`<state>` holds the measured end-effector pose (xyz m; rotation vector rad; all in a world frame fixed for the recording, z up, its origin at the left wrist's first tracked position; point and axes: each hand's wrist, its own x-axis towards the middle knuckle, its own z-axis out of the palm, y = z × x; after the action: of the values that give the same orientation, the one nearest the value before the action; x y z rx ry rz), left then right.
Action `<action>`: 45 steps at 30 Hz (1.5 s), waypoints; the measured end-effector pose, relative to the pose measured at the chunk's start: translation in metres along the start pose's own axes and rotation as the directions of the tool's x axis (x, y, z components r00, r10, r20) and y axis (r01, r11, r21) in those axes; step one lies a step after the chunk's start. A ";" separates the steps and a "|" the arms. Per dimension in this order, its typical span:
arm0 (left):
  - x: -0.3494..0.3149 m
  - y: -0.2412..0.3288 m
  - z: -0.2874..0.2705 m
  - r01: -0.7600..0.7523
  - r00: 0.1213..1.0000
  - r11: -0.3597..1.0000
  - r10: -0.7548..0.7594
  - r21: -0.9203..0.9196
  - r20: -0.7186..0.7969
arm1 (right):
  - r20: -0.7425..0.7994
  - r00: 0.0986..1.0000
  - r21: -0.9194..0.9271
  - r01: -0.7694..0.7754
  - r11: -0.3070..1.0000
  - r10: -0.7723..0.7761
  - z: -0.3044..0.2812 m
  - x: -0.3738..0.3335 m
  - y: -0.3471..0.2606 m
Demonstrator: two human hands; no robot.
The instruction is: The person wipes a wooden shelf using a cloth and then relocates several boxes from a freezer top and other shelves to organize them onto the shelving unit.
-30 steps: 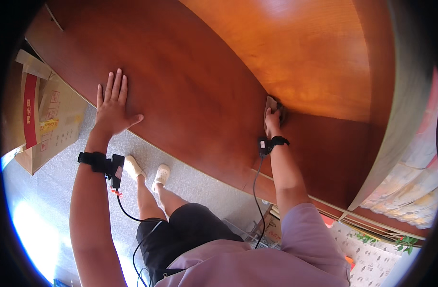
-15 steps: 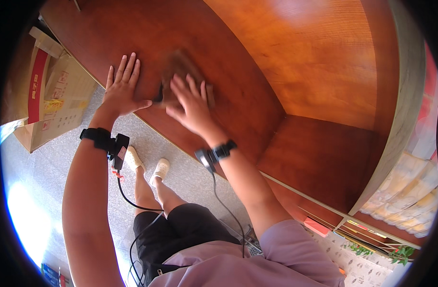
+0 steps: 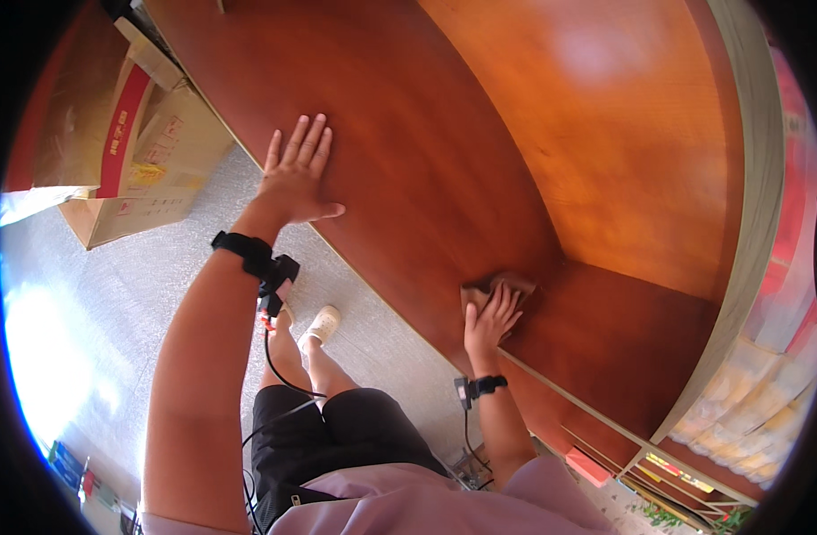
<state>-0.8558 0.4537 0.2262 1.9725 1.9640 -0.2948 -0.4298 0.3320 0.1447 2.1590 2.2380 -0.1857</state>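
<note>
My left hand [image 3: 299,178] lies flat on the reddish-brown wooden board [image 3: 373,169], close to its front edge, fingers stretched and holding nothing. Farther right, my right hand [image 3: 491,321] presses a crumpled brown cloth [image 3: 480,292] against the same board, near the inner corner where the side panel begins. Its fingers rest over the cloth, which sticks out at both sides of the hand; whether any of it is pinched under the palm is hidden.
An upright glossy panel [image 3: 604,134] rises behind the board, and a side panel [image 3: 631,330] closes it off at right. Cardboard boxes [image 3: 150,160] stand at left. Black straps with small devices [image 3: 279,275] and cables sit on both wrists. Wrapped packages [image 3: 738,401] lie beyond the right edge.
My right hand has slid the cloth right and nearer to me, to the corner by the side panel. My left hand stays flat on the board; the view has shifted.
</note>
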 end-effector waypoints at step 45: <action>-0.147 -0.302 0.136 -0.047 0.782 -0.366 -0.593 -0.929 0.194 | -0.140 0.694 -0.291 0.653 0.699 -0.706 -0.073 0.239 -0.612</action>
<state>-1.1477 0.2616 0.1286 0.1772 1.6186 1.4367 -1.0452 0.5568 0.2339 1.1843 2.9369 0.3291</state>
